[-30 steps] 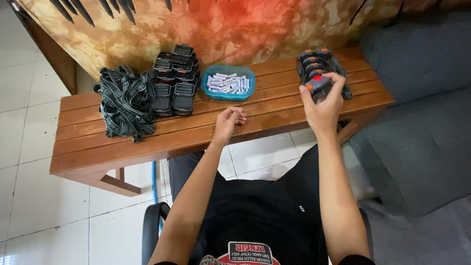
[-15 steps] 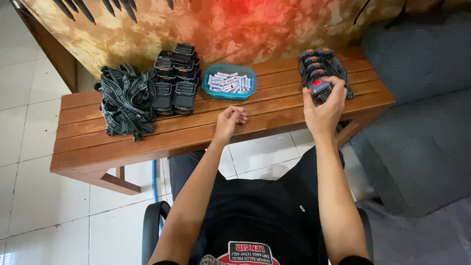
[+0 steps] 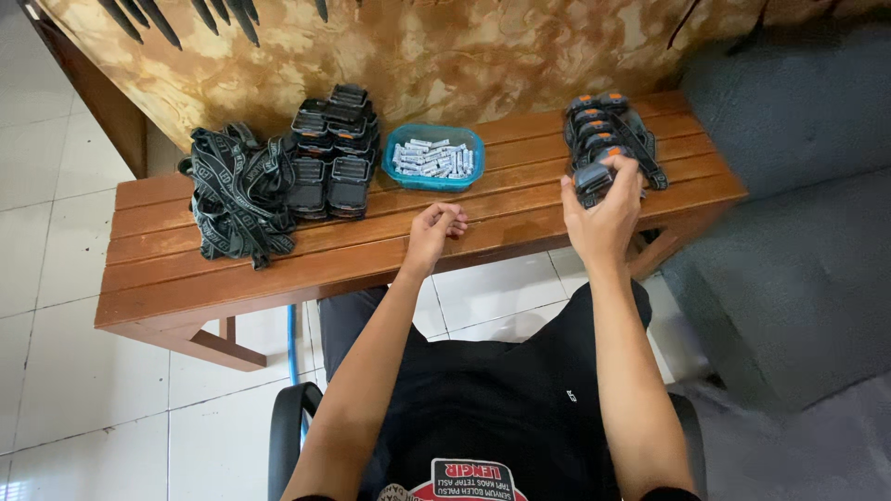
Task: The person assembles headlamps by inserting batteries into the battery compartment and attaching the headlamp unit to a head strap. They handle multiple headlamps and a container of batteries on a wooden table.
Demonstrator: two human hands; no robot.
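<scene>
head view: the right hand (image 3: 603, 218) is closed around one small black headlamp (image 3: 594, 178) with orange on top. the fingers wrap over it and hold it at the near end of a short row of headlamps (image 3: 603, 125) just like it, on the right part of the wooden bench (image 3: 520, 199). the lamp in the hand sits a little closer to that row than it did a second ago, when it was held a bit nearer the bench edge. so the hand looks like it is lining the lamp up with the others. it is hard to tell if the lamp already touches the bench or the next lamp, because the fingers hide its underside.

the left hand (image 3: 434, 230) holds nothing. its fingers are curled loosely and it rests on the bench near the middle, just in front of a blue tray (image 3: 399, 176). it has stayed in the same spot.

counting now. the row on the right has about four lamps lying there, plus the one in the hand, with a black strap (image 3: 650, 158) looping beside them. the blue tray holds a heap of small white batteries (image 3: 432, 158), too many and too small to count. left of the tray is a stack of black lamp bodies (image 3: 334, 148), about eight or more, piled close together. further left is one big tangle of black and grey straps (image 3: 232, 190); the single straps cannot be told apart.
</scene>
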